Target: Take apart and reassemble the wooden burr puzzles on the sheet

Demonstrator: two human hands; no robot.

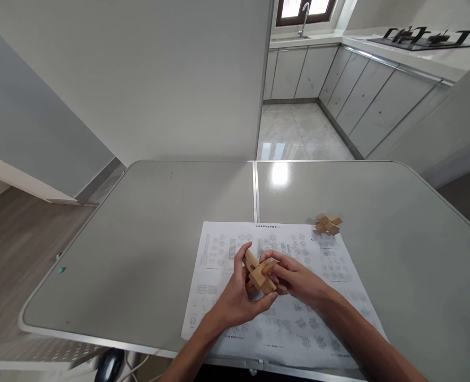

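Note:
Both my hands hold a wooden burr puzzle made of interlocking light-brown pieces, a little above a printed sheet. My left hand wraps round its left and lower sides, thumb below and fingers at the upper left. At the puzzle's right side, the fingers of my right hand close on a protruding piece. Some fingertips are hidden behind the wood. Beneath my hands lies the white instruction sheet, covered with small diagrams. A second wooden burr puzzle rests at the sheet's upper right corner.
The grey folding table has a metal seam across its middle. A small green object lies near its left edge. A wall stands behind the table, with a kitchen and gas stove at the back right.

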